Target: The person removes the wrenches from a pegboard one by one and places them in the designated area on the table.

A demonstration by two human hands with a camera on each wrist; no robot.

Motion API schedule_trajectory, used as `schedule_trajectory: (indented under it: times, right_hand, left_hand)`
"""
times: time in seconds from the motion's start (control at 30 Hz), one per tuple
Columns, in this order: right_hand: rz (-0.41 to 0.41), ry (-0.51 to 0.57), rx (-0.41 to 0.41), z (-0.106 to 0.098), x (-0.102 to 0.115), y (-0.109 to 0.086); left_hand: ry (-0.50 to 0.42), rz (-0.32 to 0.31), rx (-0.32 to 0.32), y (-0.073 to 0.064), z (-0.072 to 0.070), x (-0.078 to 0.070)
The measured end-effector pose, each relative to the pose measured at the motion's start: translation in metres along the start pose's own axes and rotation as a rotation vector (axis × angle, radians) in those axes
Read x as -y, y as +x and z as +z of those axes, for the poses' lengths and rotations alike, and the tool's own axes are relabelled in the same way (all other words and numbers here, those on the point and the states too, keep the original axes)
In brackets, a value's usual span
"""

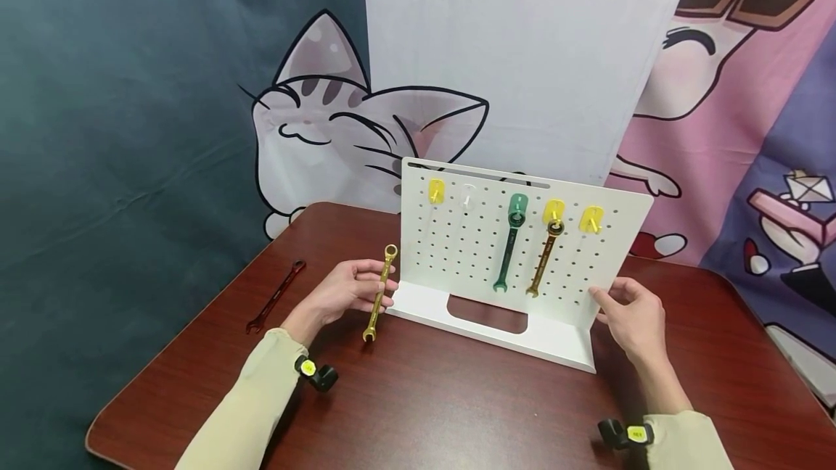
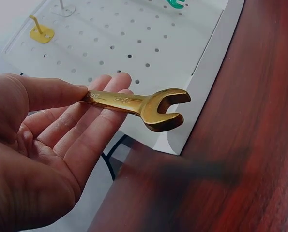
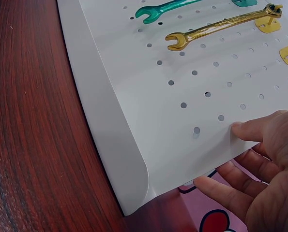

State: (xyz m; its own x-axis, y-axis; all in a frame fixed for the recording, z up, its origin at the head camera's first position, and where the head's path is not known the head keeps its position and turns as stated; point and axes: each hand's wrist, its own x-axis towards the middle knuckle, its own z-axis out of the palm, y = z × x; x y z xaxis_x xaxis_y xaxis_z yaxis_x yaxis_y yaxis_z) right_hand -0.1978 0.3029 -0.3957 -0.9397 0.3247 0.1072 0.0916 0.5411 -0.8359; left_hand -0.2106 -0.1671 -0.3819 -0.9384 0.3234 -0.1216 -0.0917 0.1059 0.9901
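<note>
My left hand (image 1: 353, 285) pinches a gold combination wrench (image 1: 379, 303) between thumb and fingers, its ring end up and its open end down, just left of the white pegboard (image 1: 470, 267). The left wrist view shows the wrench's open jaw beyond the fingertips. My right hand (image 1: 635, 314) grips the pegboard's right edge, thumb on the front face and the other fingers behind it. On the board, a green wrench (image 1: 508, 256) hangs from a green hook (image 1: 518, 203), and another gold wrench (image 1: 543, 263) hangs from a yellow hook (image 1: 554, 210).
A red wrench (image 1: 276, 297) lies on the brown table (image 1: 444, 405), left of my left hand. Bare on the board are a yellow hook (image 1: 436, 191), a clear hook (image 1: 467, 196) and a right-hand yellow hook (image 1: 591, 220). A cartoon-printed curtain (image 1: 196, 93) hangs behind.
</note>
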Motion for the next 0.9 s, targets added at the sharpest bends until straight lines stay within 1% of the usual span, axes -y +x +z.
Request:
schedule_trajectory:
  times: [0.47, 0.9]
  right_hand:
    - [0.000, 0.011, 0.001, -0.001, 0.001, -0.001]
    - [-0.003, 0.009, -0.001, -0.001, 0.000, 0.000]
  left_hand:
    - [0.027, -0.007, -0.010, -0.002, -0.009, 0.006]
    - [0.044, -0.023, -0.032, -0.005, -0.022, 0.009]
